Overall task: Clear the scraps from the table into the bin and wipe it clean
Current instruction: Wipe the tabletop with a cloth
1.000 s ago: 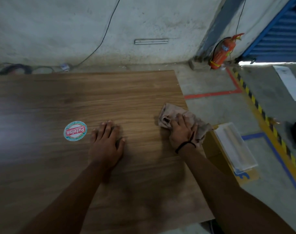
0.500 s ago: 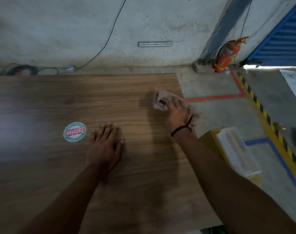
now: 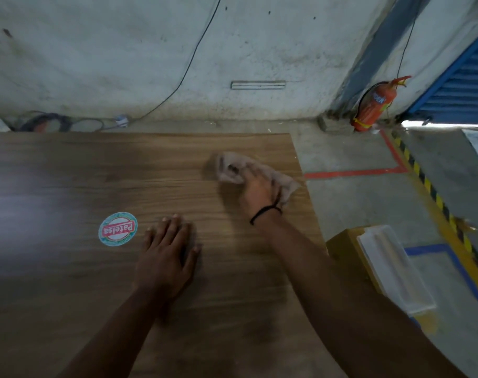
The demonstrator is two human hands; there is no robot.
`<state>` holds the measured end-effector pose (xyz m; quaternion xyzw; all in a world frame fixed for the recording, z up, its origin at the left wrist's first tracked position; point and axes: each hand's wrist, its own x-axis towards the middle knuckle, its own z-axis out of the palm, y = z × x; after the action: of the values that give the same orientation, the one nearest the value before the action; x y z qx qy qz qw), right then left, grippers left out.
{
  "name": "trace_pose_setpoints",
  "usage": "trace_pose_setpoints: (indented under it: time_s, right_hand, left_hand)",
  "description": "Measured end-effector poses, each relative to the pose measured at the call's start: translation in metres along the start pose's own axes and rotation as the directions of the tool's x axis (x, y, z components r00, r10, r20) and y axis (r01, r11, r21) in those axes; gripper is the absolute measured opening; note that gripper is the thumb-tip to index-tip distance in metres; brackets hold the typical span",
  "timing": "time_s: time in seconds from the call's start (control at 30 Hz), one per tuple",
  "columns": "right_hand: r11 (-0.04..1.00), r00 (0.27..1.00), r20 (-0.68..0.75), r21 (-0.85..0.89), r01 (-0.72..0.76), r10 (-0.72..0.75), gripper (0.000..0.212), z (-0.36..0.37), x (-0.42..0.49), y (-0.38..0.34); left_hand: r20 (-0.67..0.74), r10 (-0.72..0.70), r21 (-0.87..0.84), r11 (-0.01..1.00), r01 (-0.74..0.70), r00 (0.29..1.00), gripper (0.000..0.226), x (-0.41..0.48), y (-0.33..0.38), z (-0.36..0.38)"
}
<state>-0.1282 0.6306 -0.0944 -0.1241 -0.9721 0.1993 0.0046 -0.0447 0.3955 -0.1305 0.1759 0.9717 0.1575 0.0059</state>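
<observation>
now the cloth (image 3: 233, 167) lies under the right hand (image 3: 257, 190), fingers pressed flat on it.

The tabletop (image 3: 68, 173) lies bare across its whole left and far parts, so a hand could sweep there freely; only a flat round sticker (image 3: 118, 228) sits on it, level with the surface. The left hand (image 3: 168, 257) rests flat near the middle, just right of the sticker, blocking that patch. The right hand (image 3: 258, 193) presses a crumpled cloth (image 3: 232, 167) near the far right corner, well apart from the left hand, with open wood between them. Beyond the right edge, a yellow box (image 3: 344, 246) stands close on the floor
</observation>
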Motion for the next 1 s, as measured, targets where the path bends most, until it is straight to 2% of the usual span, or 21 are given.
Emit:
trace_pose_setpoints:
  time_s: [0.03, 0.1, 0.17, 0.23, 0.3, 0.37, 0.43, 0.5, 0.53, 0.6, 0.67, 0.7, 0.77, 0.83, 0.9, 1.0]
  right_hand:
    - [0.999, 0.996, -0.068, 0.002, -0.049, 0.049, 0.063, -0.007, 0.015, 0.015]
    - [0.984, 0.982, -0.107, -0.068, -0.163, 0.155, 0.056, -0.017, 0.039, 0.047]
    - [0.953, 0.963, -0.029, -0.141, -0.269, 0.267, 0.053, -0.015, 0.049, 0.066]
    - [0.928, 0.944, 0.054, -0.210, -0.307, 0.324, 0.050, -0.005, 0.045, 0.062]
    - [0.933, 0.966, 0.072, -0.285, -0.218, 0.248, 0.047, 0.007, 0.037, 0.044]
    - [0.955, 0.994, 0.067, -0.291, -0.062, 0.085, 0.048, 0.014, 0.030, 0.019]
    - [0.960, 0.984, 0.153, -0.248, 0.127, -0.090, 0.051, 0.026, 0.038, 0.000]
    - [0.966, 0.962, 0.197, -0.138, 0.220, -0.191, 0.058, 0.031, 0.055, -0.005]
    - [0.978, 0.974, 0.134, -0.081, 0.192, -0.180, 0.063, 0.026, 0.068, -0.001]
    - [0.999, 0.998, -0.050, -0.019, 0.035, -0.036, 0.061, 0.003, 0.094, 0.018]
    - [0.991, 0.984, -0.153, -0.084, -0.108, 0.094, 0.052, -0.016, 0.113, 0.048]
    - [0.970, 0.971, -0.153, -0.133, -0.203, 0.182, 0.048, -0.020, 0.120, 0.062]
    - [0.912, 0.933, -0.038, -0.198, -0.359, 0.359, 0.047, -0.015, 0.128, 0.073]
    - [0.890, 0.904, 0.058, -0.212, -0.403, 0.424, 0.052, 0.001, 0.128, 0.061]
    - [0.926, 0.935, 0.091, -0.197, -0.321, 0.344, 0.053, 0.017, 0.123, 0.032]
    - [0.974, 0.982, 0.147, -0.213, -0.082, 0.115, 0.052, 0.026, 0.094, -0.021]
  left_hand:
    - [0.009, 0.001, -0.003, 1.000, -0.001, 1.000, 0.063, 0.000, 0.000, 0.000]
    - [0.016, 0.001, -0.006, 1.000, -0.001, 1.000, 0.063, -0.001, 0.000, 0.001]
    - [0.014, -0.007, -0.004, 1.000, 0.008, 1.000, 0.063, 0.000, 0.001, 0.002]
    - [0.023, -0.012, -0.001, 1.000, 0.012, 1.000, 0.063, 0.000, 0.000, 0.002]
    - [0.024, -0.011, -0.001, 1.000, 0.011, 1.000, 0.064, 0.000, 0.000, 0.003]
    - [0.019, -0.007, 0.005, 1.000, 0.006, 1.000, 0.064, 0.001, 0.000, 0.003]
    - [0.017, -0.007, 0.002, 1.000, 0.007, 1.000, 0.064, 0.002, 0.002, 0.002]
    - [0.017, -0.010, -0.001, 1.000, 0.010, 1.000, 0.064, 0.002, 0.002, 0.002]
    - [0.019, -0.009, 0.002, 1.000, 0.009, 1.000, 0.064, 0.001, 0.001, 0.001]
    - [0.016, -0.001, 0.010, 1.000, 0.001, 1.000, 0.063, 0.000, 0.001, 0.000]
    - [0.016, 0.003, 0.013, 1.000, -0.003, 1.000, 0.062, 0.000, 0.001, 0.000]
    - [0.017, 0.002, 0.011, 1.000, -0.003, 1.000, 0.062, 0.000, 0.001, -0.001]
    - [0.028, -0.003, 0.004, 1.000, 0.003, 1.000, 0.062, 0.000, 0.001, -0.001]
    - [0.035, -0.002, 0.003, 1.000, 0.002, 0.999, 0.062, 0.000, 0.001, 0.000]
    - [0.037, 0.004, 0.004, 1.000, -0.004, 0.999, 0.063, 0.001, 0.002, 0.001]
    - [0.036, 0.006, 0.001, 1.000, -0.006, 0.999, 0.063, 0.002, 0.002, 0.001]
